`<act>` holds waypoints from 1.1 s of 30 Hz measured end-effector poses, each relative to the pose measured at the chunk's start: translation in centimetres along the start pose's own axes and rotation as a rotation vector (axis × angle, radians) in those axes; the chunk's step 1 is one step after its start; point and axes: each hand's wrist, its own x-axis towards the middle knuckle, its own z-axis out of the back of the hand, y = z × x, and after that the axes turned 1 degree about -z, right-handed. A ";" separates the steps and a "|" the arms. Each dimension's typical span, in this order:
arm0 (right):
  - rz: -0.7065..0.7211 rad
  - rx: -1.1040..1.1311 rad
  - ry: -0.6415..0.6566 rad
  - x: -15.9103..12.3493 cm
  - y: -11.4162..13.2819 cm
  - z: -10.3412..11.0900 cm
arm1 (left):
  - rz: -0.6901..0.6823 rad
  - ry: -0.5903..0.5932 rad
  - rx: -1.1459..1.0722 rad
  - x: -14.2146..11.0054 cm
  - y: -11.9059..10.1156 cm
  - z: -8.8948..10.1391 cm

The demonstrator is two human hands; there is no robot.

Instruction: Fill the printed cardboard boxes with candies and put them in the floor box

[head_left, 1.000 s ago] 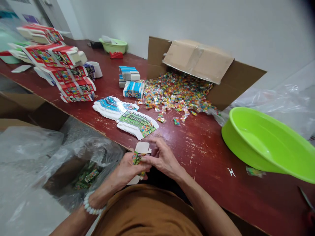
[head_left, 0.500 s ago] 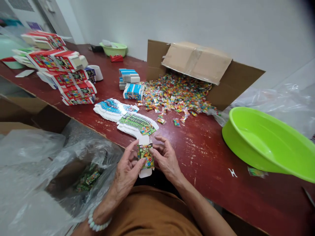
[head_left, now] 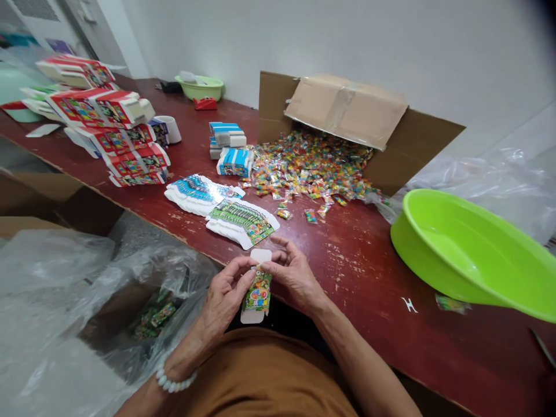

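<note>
My left hand (head_left: 226,295) and my right hand (head_left: 293,277) together pinch the top of a small folded cardboard box (head_left: 257,292) with a green, colourful print. Its white end flaps stick out above and below my fingers. Just beyond my hands lie flat printed box blanks, green ones (head_left: 241,223) and blue ones (head_left: 200,191), on the worn red table (head_left: 356,272). A heap of small wrapped sweets (head_left: 313,165) spills from a tipped cardboard carton (head_left: 347,104). A white beaded bracelet (head_left: 174,381) circles my left wrist.
A bright green plastic basin (head_left: 460,249) tilts at the table's right. Stacks of red boxes (head_left: 134,162) and blue boxes (head_left: 234,162) stand further along. Below the table's edge at left, a plastic-lined carton (head_left: 152,313) holds green printed boxes. A red tape dispenser (head_left: 205,103) sits at the back.
The box has dropped lower and turned, its printed face now upward. My left hand has shifted from its side to its top, and my two hands have closed in together.
</note>
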 end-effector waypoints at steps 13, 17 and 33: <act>0.104 -0.194 0.113 -0.6 -1.3 0.3 | 0.515 0.207 -0.517 -0.8 0.0 -1.1; 0.049 -0.190 0.155 -0.5 -1.2 0.3 | 0.545 0.158 -0.520 -0.7 0.1 -1.5; -0.025 -0.210 0.083 -0.6 0.9 -0.8 | 0.225 0.216 -0.154 0.4 1.8 0.1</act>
